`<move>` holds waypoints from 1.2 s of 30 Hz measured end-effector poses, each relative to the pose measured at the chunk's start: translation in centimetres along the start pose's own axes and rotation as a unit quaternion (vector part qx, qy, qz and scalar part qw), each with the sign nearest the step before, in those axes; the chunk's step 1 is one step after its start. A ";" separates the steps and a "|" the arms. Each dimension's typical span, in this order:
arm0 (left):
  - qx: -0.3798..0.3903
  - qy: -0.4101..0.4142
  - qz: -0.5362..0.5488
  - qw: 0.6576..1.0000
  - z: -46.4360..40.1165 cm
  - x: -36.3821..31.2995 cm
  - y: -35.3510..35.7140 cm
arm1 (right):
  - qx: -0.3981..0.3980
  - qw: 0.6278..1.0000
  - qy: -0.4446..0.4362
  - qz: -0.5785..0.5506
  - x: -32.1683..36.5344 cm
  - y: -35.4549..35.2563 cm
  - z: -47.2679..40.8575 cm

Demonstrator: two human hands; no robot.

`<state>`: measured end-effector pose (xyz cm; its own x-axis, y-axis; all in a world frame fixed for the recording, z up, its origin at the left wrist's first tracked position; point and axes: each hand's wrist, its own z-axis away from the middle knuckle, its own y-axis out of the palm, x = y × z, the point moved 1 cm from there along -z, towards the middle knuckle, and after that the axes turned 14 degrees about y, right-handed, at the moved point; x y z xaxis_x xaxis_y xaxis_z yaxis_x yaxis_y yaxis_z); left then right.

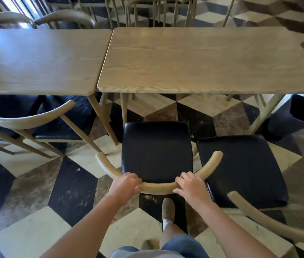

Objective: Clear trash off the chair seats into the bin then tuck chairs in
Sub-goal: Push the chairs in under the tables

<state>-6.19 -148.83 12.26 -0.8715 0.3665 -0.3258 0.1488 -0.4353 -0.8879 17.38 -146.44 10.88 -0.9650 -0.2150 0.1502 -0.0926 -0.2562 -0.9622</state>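
Observation:
A wooden chair with a black padded seat (156, 149) stands in front of me, just short of the right-hand wooden table (194, 58). Its curved back rail (158, 188) is gripped by both hands: my left hand (127, 183) on the left part, my right hand (189, 186) on the right part. The seat is bare. A second black-seated chair (240, 170) stands beside it on the right, its seat bare too. A dark bin (294, 116) sits on the floor at the right, under the table's corner.
A second wooden table (35, 60) adjoins on the left, with a chair (26, 118) partly under it. More chairs stand beyond both tables. The floor is checkered tile. My foot (168, 211) is behind the chair.

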 end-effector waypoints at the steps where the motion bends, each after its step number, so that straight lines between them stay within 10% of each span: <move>1: 0.003 0.001 -0.002 1.000 -0.9 0.5 -0.5 | -0.001 1.000 0.001 0.006 -0.2 -0.2 -1.1; 36: -0.025 -0.055 0.005 0.998 -21.8 13.7 -11.5 | -0.062 0.997 -0.037 -0.013 -2.7 -5.0 -27.9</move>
<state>-9.69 -120.87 10.97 -0.9154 0.2692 -0.2994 0.1785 -0.3951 -0.9011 13.58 -118.32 8.92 -0.9416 -0.2796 0.1875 -0.1516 -0.1452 -0.9777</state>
